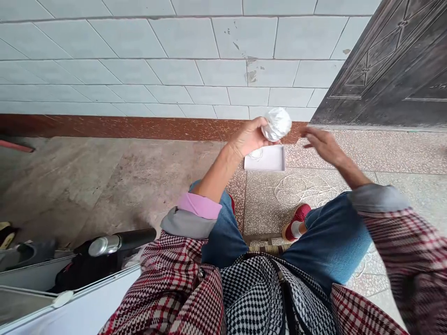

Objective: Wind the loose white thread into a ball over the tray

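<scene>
A ball of white string point(276, 124) sits in my left hand point(249, 136), with my fingers and thumb wrapped round its lower left side. Just to the right of the ball, apart from it, is my right hand point(323, 144). Its fingers point left, bent close together as in a loose pinch, and are slightly blurred; any strand between them is too thin to make out. Loose white string point(303, 188) lies in tangled loops on the floor below my right hand. Beneath the ball, a shallow white box lid point(267, 159) rests on the floor with some white string at its left end.
A tiled wall point(167, 70) with a red-brown base strip rises in front. At the upper right is a dark panelled door point(391, 70). On my left stand an open white-edged container point(104, 298) and a dark flask point(136, 239) with a silvery cap.
</scene>
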Tool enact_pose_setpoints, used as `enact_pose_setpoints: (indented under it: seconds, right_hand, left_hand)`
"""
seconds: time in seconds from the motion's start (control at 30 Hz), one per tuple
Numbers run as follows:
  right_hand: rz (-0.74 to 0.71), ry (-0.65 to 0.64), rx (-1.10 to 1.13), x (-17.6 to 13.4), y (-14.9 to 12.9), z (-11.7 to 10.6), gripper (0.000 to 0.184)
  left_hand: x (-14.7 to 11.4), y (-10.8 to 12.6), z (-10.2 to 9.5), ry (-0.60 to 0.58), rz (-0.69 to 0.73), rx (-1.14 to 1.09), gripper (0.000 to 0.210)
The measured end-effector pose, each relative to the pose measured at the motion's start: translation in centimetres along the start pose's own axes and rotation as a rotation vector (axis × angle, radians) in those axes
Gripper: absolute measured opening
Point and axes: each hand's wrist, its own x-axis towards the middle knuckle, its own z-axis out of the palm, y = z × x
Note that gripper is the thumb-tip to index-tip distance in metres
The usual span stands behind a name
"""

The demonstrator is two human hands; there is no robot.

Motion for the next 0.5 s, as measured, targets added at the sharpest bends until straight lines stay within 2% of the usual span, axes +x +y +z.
enact_pose_setpoints:
  seconds: [0.07,0.1,0.13,0.2,0.27,0.4,0.43,0.5]
  right_hand:
    - [-0.045,-0.116,0.236,1.3,-2.2,5.3,0.034]
    - [-0.043,-0.168,0.292,1.5,-3.1,7.0,0.035]
    - [-0.025,-0.209,0.307,1.3,-3.7,7.9,0.036]
    - [0.010,-0.248,0.234,0.0,-3.6,7.2,0.039]
    - [0.002,-0.237,0.062,-2.3,-1.7,3.7,0.044]
    - [-0.055,-0.133,-0.380,-9.1,4.1,-6.6,0.050]
    - [-0.090,-0.100,-0.408,-11.1,5.1,-9.0,0.051]
    - [-0.155,-0.039,-0.233,-15.2,5.6,-12.8,0.052]
  left_hand:
    - [0.3,-0.3,0.7,-0.024,-0.001,0.041,0.075]
    - [0.4,-0.2,0.6,-0.013,0.017,0.055,0.074]
    - [0.5,0.0,0.3,0.013,0.046,0.063,0.073]
    - [0.8,0.7,-1.1,0.104,0.114,0.059,0.070]
    - [0.8,1.5,-3.4,0.224,0.159,0.021,0.065]
    - [-0.7,3.5,-9.2,0.528,0.225,-0.115,0.054]
    - [-1.5,4.1,-10.7,0.614,0.247,-0.144,0.049]
    - [-3.4,5.4,-13.5,0.744,0.274,-0.185,0.034]
